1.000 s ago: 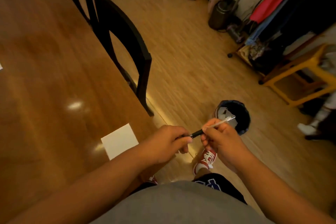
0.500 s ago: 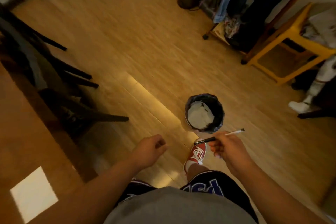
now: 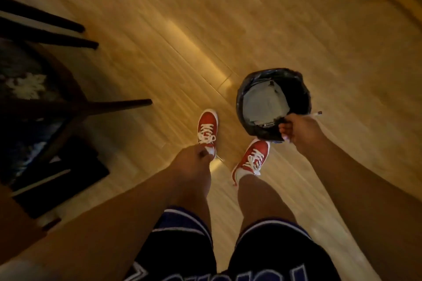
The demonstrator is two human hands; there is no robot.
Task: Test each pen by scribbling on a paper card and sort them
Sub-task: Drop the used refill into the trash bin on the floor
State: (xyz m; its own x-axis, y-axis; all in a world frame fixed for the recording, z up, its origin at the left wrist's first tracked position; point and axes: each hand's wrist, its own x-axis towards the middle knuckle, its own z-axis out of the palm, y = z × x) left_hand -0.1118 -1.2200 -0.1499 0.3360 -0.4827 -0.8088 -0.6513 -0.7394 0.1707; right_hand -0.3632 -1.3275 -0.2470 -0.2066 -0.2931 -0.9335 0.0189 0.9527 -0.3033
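Head view, looking straight down at a pale wooden plank floor [image 3: 228, 18]. A person stands in red lace-up sneakers [image 3: 206, 129] and dark shorts.

At about three o'clock from the feet, the right hand [image 3: 299, 132] is closed in a loose fist around a slim pen with a white barrel and dark tip [image 3: 316, 113]. The pen's end pokes out past the hand, over the near rim of a small round waste bin lined with a black plastic bag [image 3: 301, 91], pale paper inside.

At about nine o'clock, the left hand [image 3: 194, 162] hangs curled shut; something small and dark may sit in it, too unclear to name.

The step looks like discarding a failed pen. Next, the fingers need to loosen once the pen is fully above the bin's opening.
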